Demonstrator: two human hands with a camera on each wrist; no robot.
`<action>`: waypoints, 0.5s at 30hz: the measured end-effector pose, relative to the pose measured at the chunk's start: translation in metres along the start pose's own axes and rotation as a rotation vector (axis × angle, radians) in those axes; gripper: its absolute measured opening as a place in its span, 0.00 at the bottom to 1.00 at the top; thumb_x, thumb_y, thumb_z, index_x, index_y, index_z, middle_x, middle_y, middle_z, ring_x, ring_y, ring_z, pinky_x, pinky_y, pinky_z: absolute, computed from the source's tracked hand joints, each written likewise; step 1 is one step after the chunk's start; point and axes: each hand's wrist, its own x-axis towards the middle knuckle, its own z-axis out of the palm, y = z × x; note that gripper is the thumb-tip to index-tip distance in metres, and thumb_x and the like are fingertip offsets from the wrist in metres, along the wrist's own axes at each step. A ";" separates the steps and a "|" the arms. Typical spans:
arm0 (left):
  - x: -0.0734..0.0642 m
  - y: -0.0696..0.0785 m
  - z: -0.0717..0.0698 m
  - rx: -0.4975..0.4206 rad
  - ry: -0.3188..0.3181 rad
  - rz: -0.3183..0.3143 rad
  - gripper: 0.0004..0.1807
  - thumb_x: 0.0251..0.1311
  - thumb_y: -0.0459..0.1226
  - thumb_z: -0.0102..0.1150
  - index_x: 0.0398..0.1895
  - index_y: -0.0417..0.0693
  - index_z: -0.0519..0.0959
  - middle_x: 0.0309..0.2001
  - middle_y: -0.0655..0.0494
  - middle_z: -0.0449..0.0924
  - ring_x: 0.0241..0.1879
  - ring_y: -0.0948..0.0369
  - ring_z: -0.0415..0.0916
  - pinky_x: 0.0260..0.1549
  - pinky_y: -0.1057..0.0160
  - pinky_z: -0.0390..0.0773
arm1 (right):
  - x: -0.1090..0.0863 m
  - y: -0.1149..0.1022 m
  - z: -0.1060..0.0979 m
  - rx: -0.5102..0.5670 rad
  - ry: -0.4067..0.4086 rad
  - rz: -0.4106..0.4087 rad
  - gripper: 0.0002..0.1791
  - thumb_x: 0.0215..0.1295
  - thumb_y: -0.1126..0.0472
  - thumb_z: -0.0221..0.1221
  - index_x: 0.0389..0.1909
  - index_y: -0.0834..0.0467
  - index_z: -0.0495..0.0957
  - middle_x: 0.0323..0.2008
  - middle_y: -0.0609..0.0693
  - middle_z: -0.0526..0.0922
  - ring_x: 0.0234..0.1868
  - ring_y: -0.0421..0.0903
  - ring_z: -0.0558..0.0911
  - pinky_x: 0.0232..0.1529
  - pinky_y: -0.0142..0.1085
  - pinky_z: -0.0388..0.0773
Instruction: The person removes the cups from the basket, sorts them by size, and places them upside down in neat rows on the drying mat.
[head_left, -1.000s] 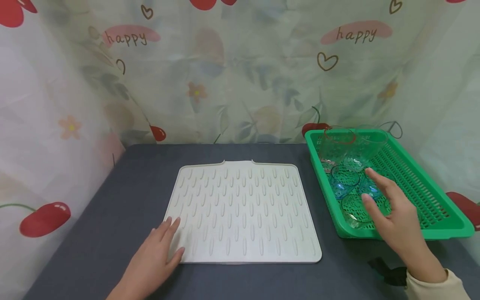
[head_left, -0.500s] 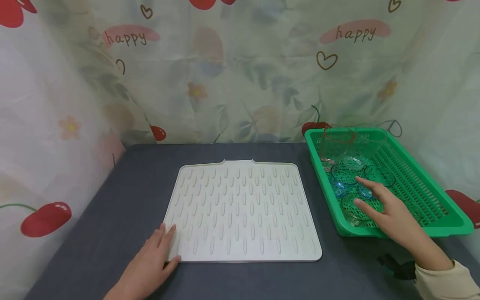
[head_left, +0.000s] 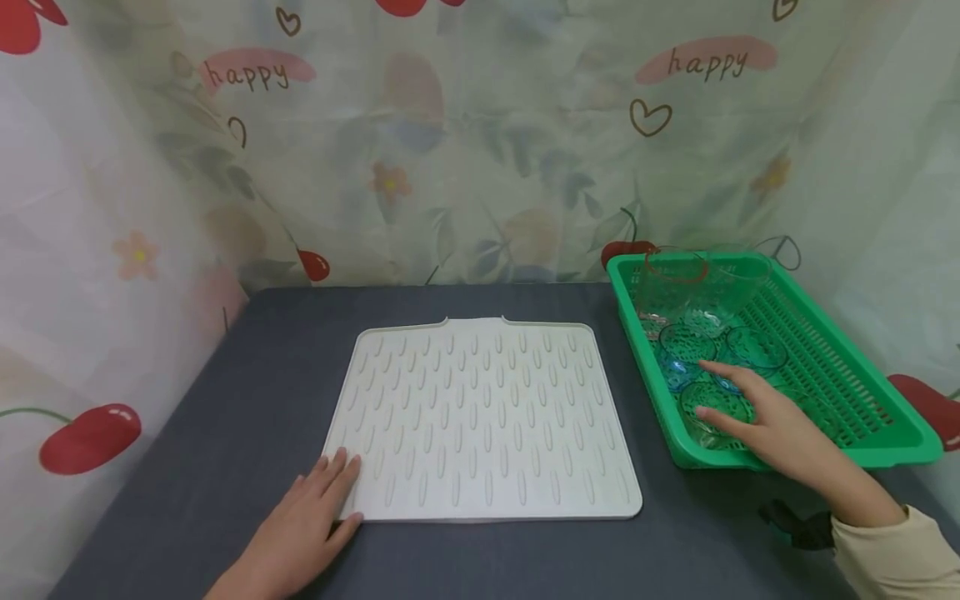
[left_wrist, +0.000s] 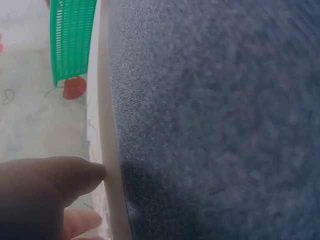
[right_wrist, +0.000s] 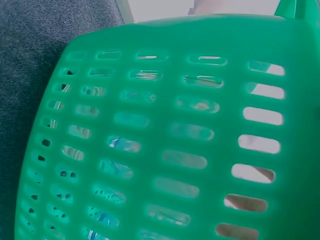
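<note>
Right hand: Your right hand reaches into the near left of a green slotted basket, thumb and index finger apart over a clear drinking glass; whether skin meets rim, you cannot tell.
Left hand: Your left hand lies with fingers relaxed on the near left corner of a white ribbed draining board, clamped on nothing.
Clear drinking glass: It stands mouth up inside the basket's near left corner, just in front of 2 blue-based glasses. Expect a fairly light, rigid, breakable piece, smooth enough to slide in your fingers.
Where to grip: Pinch the side wall below the rim, thumb opposite fingers, and lift straight up; the blue-based glasses leave you little room behind, and a knock could chip an edge.
Far row: Beyond, a red-rimmed glass and a tall clear glass stand side by side, likely top-heavy if you bump them.
Draining board: Flat on the dark tabletop, it looks light and stiff; your resting fingers should keep it from skidding.
</note>
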 end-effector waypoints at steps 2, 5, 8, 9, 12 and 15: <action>0.000 -0.001 0.000 -0.005 -0.008 0.018 0.35 0.64 0.47 0.59 0.71 0.44 0.63 0.72 0.41 0.59 0.71 0.40 0.55 0.62 0.35 0.61 | 0.001 0.001 0.000 -0.007 -0.017 0.006 0.41 0.69 0.45 0.56 0.75 0.58 0.52 0.71 0.69 0.55 0.68 0.73 0.57 0.52 0.70 0.62; 0.000 -0.001 0.000 -0.012 -0.021 0.034 0.34 0.65 0.46 0.58 0.72 0.44 0.63 0.72 0.40 0.59 0.71 0.39 0.55 0.63 0.36 0.61 | 0.003 0.002 0.001 -0.020 -0.036 0.009 0.41 0.68 0.44 0.57 0.74 0.60 0.54 0.70 0.69 0.56 0.68 0.73 0.56 0.52 0.70 0.62; 0.000 -0.003 0.001 -0.021 -0.021 0.047 0.34 0.65 0.46 0.57 0.72 0.44 0.63 0.72 0.39 0.59 0.71 0.40 0.55 0.64 0.38 0.61 | 0.005 0.002 0.002 -0.032 -0.048 0.004 0.41 0.67 0.45 0.58 0.73 0.62 0.55 0.69 0.70 0.57 0.68 0.73 0.55 0.54 0.71 0.61; 0.000 -0.003 0.001 -0.019 -0.016 0.051 0.34 0.65 0.46 0.57 0.71 0.43 0.63 0.71 0.39 0.60 0.71 0.39 0.56 0.64 0.39 0.61 | 0.006 0.003 0.002 -0.035 -0.051 0.000 0.41 0.67 0.45 0.58 0.72 0.62 0.56 0.69 0.70 0.57 0.68 0.73 0.55 0.54 0.71 0.60; 0.001 -0.004 0.002 -0.020 -0.010 0.057 0.34 0.65 0.46 0.57 0.71 0.43 0.63 0.71 0.39 0.60 0.71 0.40 0.56 0.65 0.41 0.61 | 0.007 0.003 0.003 -0.046 -0.060 -0.004 0.41 0.67 0.45 0.59 0.72 0.62 0.56 0.69 0.70 0.58 0.68 0.74 0.55 0.54 0.70 0.60; 0.001 -0.004 0.002 -0.016 -0.008 0.059 0.34 0.65 0.47 0.56 0.72 0.44 0.63 0.72 0.40 0.59 0.71 0.40 0.56 0.65 0.41 0.61 | 0.007 0.004 0.003 -0.051 -0.069 -0.007 0.41 0.66 0.46 0.59 0.72 0.63 0.57 0.69 0.71 0.58 0.67 0.73 0.57 0.54 0.70 0.61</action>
